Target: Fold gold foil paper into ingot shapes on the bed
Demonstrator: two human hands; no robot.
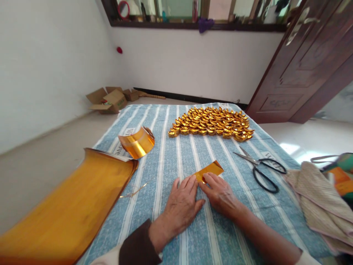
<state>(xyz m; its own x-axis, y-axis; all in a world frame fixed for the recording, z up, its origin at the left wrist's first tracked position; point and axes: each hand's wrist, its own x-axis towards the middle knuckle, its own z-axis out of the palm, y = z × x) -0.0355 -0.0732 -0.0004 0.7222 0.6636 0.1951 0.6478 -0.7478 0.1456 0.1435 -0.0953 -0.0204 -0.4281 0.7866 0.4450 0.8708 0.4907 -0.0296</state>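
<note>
Bright, even daylight. Sun patch on floor (296, 148), right and beyond fingers. Glare on gold foil (136, 144), left beyond fingers. Soft shadows under both hands. Wide-angle bending near edges; door (306, 66) leans. Focus fairly sharp throughout.

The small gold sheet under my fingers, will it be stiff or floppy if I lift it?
The small gold sheet looks thin and glossy, so probably light, floppy and slippery. The cut piece nearby curls by itself, so it likely bends and creases easily.
</note>
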